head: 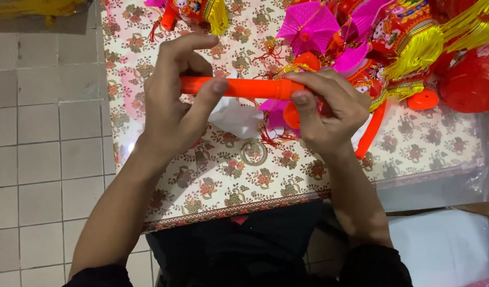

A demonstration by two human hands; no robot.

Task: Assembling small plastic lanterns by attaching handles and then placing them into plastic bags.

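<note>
A: From the head camera, what do the hands have hold of?

B: Both are on an orange tube (239,87) lying level, just above the surface (212,175), which wears a flowered cloth. The left hand (173,103) has its thumb and curled fingers closed round the tube's end at 9 o'clock. The right hand (327,109) is closed over the end at 3 o'clock, thumb on the near side.

A: And under the tube?

B: At 6 o'clock from its middle, a scrap of white paper (236,118) lies on the cloth. Further toward 6 o'clock is a small metal ring (253,152). A round orange cap (290,115) sits just beside the right thumb.

A: The rest of the view?

B: At 1 o'clock, a heap of lantern parts: pink paper fans (308,24), yellow tassels (419,50), red shells (473,79). A curved orange handle (373,130) lies at 4 o'clock from the right hand. Grey floor tiles (43,133) fill the 9 o'clock side, and clear plastic wrap (446,186) sits at 4 o'clock.
</note>
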